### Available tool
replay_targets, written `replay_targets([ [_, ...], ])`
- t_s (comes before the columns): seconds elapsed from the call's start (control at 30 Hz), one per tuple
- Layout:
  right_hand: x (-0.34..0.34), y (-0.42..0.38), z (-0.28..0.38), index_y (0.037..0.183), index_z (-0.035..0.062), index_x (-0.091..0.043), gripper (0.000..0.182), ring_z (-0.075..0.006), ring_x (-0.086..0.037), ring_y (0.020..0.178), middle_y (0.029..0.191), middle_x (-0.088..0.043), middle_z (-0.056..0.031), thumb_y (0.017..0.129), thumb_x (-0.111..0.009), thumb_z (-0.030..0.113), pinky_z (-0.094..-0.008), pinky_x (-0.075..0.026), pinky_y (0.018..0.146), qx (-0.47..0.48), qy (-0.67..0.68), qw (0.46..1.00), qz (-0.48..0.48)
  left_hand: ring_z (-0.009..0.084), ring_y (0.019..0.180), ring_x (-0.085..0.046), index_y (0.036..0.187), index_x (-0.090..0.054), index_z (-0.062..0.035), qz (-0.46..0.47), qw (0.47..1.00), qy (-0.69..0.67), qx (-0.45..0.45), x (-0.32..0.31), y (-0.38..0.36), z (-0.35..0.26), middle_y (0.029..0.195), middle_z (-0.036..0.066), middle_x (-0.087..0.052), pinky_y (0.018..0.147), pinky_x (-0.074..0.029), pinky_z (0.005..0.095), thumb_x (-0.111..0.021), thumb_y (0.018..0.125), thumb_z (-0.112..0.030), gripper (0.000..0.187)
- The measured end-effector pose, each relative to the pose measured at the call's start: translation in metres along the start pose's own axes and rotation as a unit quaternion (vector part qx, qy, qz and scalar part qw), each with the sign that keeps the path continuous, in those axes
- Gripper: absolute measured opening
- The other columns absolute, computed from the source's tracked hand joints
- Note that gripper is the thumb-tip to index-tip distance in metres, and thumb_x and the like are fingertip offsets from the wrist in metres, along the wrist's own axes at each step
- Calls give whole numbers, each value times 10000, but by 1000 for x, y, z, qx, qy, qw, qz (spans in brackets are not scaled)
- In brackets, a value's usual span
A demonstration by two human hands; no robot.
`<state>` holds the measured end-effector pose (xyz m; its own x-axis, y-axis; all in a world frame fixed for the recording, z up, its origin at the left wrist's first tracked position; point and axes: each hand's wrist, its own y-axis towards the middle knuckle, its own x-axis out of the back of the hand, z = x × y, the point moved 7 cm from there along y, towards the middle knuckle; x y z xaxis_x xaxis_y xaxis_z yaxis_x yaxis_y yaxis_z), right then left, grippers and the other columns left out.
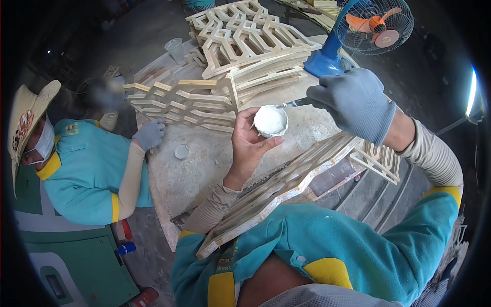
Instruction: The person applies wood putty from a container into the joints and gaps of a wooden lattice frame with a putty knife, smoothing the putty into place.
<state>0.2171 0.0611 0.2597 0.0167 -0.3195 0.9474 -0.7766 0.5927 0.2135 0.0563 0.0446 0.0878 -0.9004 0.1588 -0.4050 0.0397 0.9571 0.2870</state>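
My bare left hand (247,148) has its fingers curled around a small round cup (271,122) of white paste, tilted so its inside faces me. In a grey glove, my right hand (354,102) grips a putty knife (295,103), whose blade tip is at the cup's rim. A wooden lattice panel (286,192) leans against my body below both hands, its near edge smeared with white. Under the cup is the work table (199,187), dusted with pale residue.
To the left, a co-worker's gloved hand (149,134) is beside another lattice panel (184,105). Stacked lattice panels (245,36) stand at the back. A blue fan (376,25) with orange blades is at the back right. A small round lid or dish (181,151) lies on the table.
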Motion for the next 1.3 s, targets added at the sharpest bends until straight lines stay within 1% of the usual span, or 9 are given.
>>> replay_targets([
  [0.13,1,4,16,774,99,-742,87,-271,-721,678,697,-685,-98,689,-724,99,-392,-557,555,41,-84,994,53,221,1192,-582,1331,-365,-28,-9,1000,28,-11,0,-1,3,1302,150,-493,992,-563,345,-792,763,110,723],
  [0.17,6,6,23,774,99,-742,87,-271,-721,678,697,-685,-98,689,-724,99,-392,-557,555,40,-84,994,53,221,1192,-582,1331,-365,-28,-9,1000,28,-11,-1,-2,3,1302,150,-493,992,-563,345,-792,763,110,723],
  [0.23,-1,7,35,859,93,-713,140,-255,-688,690,766,-670,-67,721,-699,115,-381,-550,612,56,-130,977,158,219,1176,-590,1313,-367,-16,-39,998,43,-12,0,-3,2,1285,153,-498,981,-569,347,-782,764,121,702],
  [0.33,0,11,48,833,75,-713,147,-258,-699,698,761,-674,-77,693,-705,118,-379,-552,618,96,-76,984,130,216,1165,-593,1307,-365,-7,-36,998,41,-19,-4,-5,-1,1272,153,-500,974,-572,342,-779,763,125,696],
  [0.57,-13,30,29,783,74,-707,109,-249,-697,718,752,-669,-63,685,-710,123,-393,-548,622,72,-108,984,122,209,1160,-606,1291,-374,-4,-16,995,79,-58,-6,-6,0,1280,163,-522,949,-584,320,-757,772,150,663],
  [0.83,-9,26,78,725,63,-680,124,-184,-671,692,700,-628,-18,673,-727,165,-313,-502,614,257,-140,956,9,202,1181,-593,1276,-406,16,25,998,29,50,-1,-3,21,1266,148,-538,1000,-557,337,-790,767,107,644],
  [0.93,-12,23,76,721,60,-668,139,-175,-669,697,700,-621,-10,671,-729,175,-306,-503,622,271,-129,951,78,200,1178,-596,1274,-407,14,16,998,33,41,-2,-4,14,1270,146,-542,1008,-554,341,-789,771,103,638],
  [1.13,-16,34,46,720,84,-660,127,-184,-677,713,704,-618,-10,685,-729,185,-319,-519,607,194,-183,963,32,197,1163,-611,1285,-406,6,11,999,22,22,-3,-3,13,1269,146,-557,989,-553,331,-786,775,103,643],
  [1.3,-12,32,42,764,95,-692,86,-221,-690,716,730,-638,-31,704,-718,150,-340,-544,634,172,-145,973,57,217,1188,-590,1279,-395,19,12,999,36,17,-2,-4,13,1281,164,-530,999,-559,342,-783,775,110,643],
])
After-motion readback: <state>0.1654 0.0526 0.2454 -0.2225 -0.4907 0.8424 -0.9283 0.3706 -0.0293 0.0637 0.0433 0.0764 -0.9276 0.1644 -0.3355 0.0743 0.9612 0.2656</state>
